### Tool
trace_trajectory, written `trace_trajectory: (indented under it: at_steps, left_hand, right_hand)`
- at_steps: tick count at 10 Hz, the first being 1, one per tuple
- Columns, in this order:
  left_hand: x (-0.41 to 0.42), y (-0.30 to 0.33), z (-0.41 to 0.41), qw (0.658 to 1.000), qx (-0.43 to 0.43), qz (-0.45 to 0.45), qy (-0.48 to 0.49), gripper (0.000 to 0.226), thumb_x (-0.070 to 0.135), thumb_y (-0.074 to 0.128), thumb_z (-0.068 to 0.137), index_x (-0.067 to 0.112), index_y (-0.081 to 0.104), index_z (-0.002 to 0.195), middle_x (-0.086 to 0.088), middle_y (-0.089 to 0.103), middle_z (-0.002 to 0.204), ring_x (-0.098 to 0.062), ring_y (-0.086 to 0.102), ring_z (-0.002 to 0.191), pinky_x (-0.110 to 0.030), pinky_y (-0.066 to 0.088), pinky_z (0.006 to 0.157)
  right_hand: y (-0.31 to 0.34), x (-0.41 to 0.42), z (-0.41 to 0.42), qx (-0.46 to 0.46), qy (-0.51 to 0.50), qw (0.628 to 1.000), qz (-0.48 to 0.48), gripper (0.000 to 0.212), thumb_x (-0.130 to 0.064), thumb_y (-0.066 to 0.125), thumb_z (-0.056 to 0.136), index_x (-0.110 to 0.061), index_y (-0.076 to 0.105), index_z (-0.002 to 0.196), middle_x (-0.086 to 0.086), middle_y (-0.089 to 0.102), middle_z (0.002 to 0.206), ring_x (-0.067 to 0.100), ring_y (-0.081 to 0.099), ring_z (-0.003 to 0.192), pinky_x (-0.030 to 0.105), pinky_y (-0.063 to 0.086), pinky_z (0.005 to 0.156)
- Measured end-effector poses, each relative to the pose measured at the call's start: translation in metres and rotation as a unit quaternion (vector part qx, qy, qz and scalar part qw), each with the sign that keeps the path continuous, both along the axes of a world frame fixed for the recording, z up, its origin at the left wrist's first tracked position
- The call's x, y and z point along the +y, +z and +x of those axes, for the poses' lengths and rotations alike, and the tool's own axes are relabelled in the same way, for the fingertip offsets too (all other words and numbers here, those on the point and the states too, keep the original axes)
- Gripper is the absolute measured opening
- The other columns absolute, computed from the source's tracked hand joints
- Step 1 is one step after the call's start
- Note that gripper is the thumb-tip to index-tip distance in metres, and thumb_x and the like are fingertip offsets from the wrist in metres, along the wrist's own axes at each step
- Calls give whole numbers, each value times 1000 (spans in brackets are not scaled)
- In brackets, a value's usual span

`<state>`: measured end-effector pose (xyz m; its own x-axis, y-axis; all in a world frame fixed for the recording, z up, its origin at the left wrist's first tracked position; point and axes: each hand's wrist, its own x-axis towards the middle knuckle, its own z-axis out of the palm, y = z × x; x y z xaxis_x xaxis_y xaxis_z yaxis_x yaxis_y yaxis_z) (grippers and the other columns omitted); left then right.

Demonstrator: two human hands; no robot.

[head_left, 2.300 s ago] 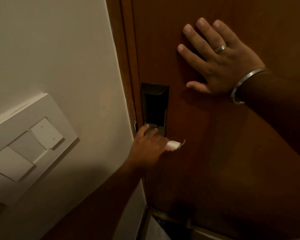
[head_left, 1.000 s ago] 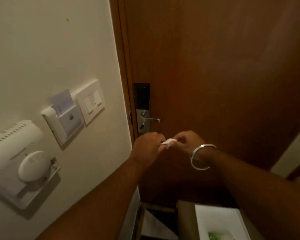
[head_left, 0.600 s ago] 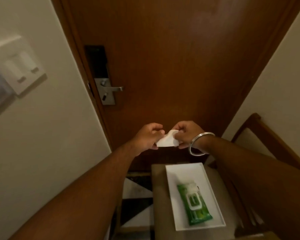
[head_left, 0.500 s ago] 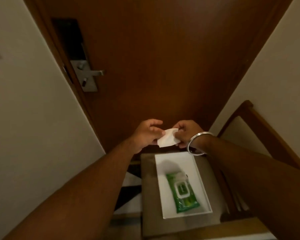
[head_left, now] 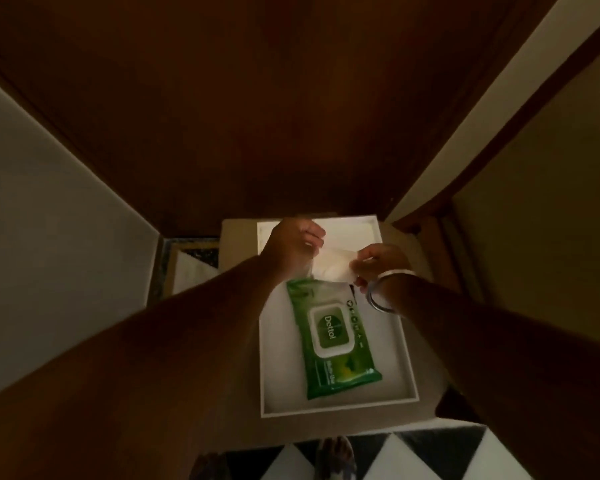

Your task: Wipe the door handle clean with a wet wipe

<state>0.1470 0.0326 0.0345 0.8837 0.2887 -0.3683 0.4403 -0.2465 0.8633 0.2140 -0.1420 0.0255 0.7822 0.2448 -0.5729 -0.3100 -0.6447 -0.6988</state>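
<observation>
Wipe [head_left: 331, 265] stretched between both hands above a white tray.

Left hand [head_left: 293, 245] pinches one end and right hand [head_left: 378, 263] pinches the other, so the white sheet hangs flat between them. Just below the hands a green wipe pack [head_left: 333, 336] lies in the tray [head_left: 404, 362], which sits on a small table [head_left: 238, 244]. A metal bangle [head_left: 383, 291] circles the right wrist. Beyond the hands stands a brown door [head_left: 257, 98]; its handle is out of view.
</observation>
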Motion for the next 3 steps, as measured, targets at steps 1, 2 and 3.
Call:
trace_trajectory:
  at_steps: [1, 2, 3]
  left_hand:
    - [6, -52, 18, 999, -12, 16, 28, 34, -19, 60, 77, 1, 65, 103, -17, 67, 105, -20, 63, 94, -12, 50, 65]
    - [10, -58, 22, 996, -37, 59, 49, 37, -14, 63, 78, 3, 63, 110, -12, 63, 114, -18, 58, 103, -17, 47, 77]
    - [18, -39, 9, 992, -27, 117, 34, 39, -6, 63, 83, 8, 59, 119, -8, 58, 121, -17, 53, 109, -23, 43, 87]
  right_hand:
    - [-56, 13, 20, -43, -39, 998, 8, 19, 3, 73, 83, -9, 63, 72, 24, 68, 81, 31, 66, 61, 32, 58, 52]
    - [-68, 18, 27, -103, -47, 993, -43, 9, -5, 66, 88, -6, 72, 96, 23, 72, 105, 36, 70, 92, 39, 59, 81]
    - [-39, 17, 13, -148, 55, 973, -168, 38, -14, 55, 97, -9, 62, 134, 17, 63, 130, 33, 60, 120, 30, 48, 95]
